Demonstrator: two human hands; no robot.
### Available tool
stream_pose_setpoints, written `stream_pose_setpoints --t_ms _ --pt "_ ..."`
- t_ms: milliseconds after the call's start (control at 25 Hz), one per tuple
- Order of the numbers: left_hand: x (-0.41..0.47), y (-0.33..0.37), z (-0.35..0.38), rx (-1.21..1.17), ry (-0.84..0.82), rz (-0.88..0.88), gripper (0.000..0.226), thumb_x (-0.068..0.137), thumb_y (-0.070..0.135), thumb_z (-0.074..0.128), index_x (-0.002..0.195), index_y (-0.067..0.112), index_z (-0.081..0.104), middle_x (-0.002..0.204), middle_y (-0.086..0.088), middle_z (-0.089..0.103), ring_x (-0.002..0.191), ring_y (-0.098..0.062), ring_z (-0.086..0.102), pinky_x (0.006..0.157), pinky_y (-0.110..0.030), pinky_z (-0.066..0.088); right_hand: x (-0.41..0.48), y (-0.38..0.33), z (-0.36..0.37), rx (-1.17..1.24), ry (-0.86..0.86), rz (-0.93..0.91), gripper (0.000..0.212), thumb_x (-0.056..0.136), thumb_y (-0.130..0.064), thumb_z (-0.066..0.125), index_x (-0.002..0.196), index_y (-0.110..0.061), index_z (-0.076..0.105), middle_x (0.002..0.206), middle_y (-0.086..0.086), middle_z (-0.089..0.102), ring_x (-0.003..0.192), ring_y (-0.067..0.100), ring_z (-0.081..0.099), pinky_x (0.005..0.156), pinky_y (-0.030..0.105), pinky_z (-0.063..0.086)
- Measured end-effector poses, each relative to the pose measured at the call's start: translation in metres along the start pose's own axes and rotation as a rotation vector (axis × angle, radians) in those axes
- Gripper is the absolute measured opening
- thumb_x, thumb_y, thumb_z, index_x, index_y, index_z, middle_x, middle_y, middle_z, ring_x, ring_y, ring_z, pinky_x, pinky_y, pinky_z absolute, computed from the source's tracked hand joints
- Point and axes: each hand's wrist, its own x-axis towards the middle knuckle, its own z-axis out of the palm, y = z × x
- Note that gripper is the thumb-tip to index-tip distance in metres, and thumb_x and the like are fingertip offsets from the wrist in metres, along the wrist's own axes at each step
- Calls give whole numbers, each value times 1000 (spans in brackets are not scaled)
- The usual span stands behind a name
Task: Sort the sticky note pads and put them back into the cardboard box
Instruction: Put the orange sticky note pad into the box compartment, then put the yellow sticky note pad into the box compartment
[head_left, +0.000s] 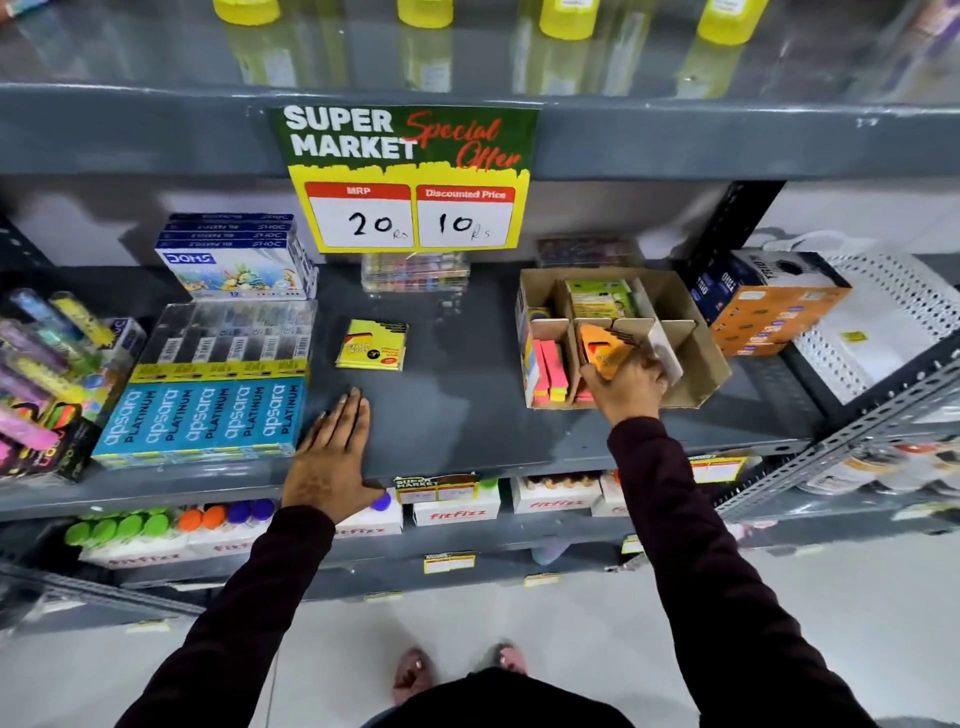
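**Orange pad going into box, yellow pad loose on shelf**

Left hand (332, 457) lies flat w/ fingers spread on near edge of grey shelf (457, 415), holding nothing. Right hand (626, 387) pinches an orange sticky note pad (602, 351), tilted, at a middle compartment of the cardboard box (696, 374) on shelf's right. Pink pads (550, 369) stand in box's near-left compartment; green pad (597, 296) in a far one. Yellow sticky note pad (371, 345) lies mid-shelf, well apart from box.
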Motion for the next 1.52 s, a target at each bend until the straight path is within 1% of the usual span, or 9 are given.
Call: stream_pose_setpoints --t_ms 280,400,520,600,680,800,1040,1360,1520 --pt "-1 0 -1 17 -4 -7 125 47 60 81 142 0 26 149 -18 27 136 -31 27 108 -46 22 8 8 25 60 -77 19 64 96 -51 25 147 -10 28 157 27 12 146 41 8 119 49 11" --pt "0 1 -2 3 2 -8 125 45 58 82 141 -1 28 148 -18 30 134 -31 30 107 -46 27 -4 -13 16 56 107 -43 59 99 -42 31 139 0 40 153 32 21 143 42 18 119 50 15" --pt "-1 2 -4 -12 18 -4 121 46 51 84 140 -2 29 147 -19 32 133 -31 33 106 -45 30 -27 -53 13 82 302 -320 71 91 -49 24 126 5 53 138 33 45 132 45 37 111 48 27" --pt "-2 3 -7 -32 25 -3 122 44 46 87 140 -2 30 146 -19 33 130 -32 37 105 -45 31 -35 -83 22 127 181 -492 65 92 -48 33 129 2 52 133 29 50 127 42 44 107 45 36" --pt "-1 4 -8 -70 24 -9 125 37 44 88 139 -2 31 145 -21 36 127 -34 40 103 -47 33 -30 -110 45 103 -113 -578 63 93 -43 50 140 -3 40 142 24 43 133 37 39 110 40 34" --pt "-1 1 -8 -105 1 -22 122 42 51 79 140 -1 30 146 -20 34 128 -33 39 105 -44 31 -15 -149 78 -16 -426 -661 85 84 -43 66 148 -3 25 153 20 29 141 33 29 117 36 27" --pt "-2 3 -10 -108 22 -26 103 58 61 48 138 -2 36 144 -18 37 129 -30 39 108 -37 19 13 -186 110 -145 -590 -727 107 75 -38 77 151 -2 10 161 14 12 148 28 15 122 36 19" --pt "-3 1 -7 -122 25 -21 105 57 62 53 138 -1 35 146 -17 35 131 -29 36 108 -39 20 -4 -172 89 -215 -363 -708 84 70 -43 77 137 -6 44 144 16 47 131 31 45 108 34 39" --pt "-1 2 -6 -119 17 -12 117 45 52 79 139 0 33 146 -18 34 130 -32 38 107 -45 31 -26 -139 42 -106 -165 -612 64 67 -49 76 116 -11 62 120 14 65 111 31 61 92 33 49"
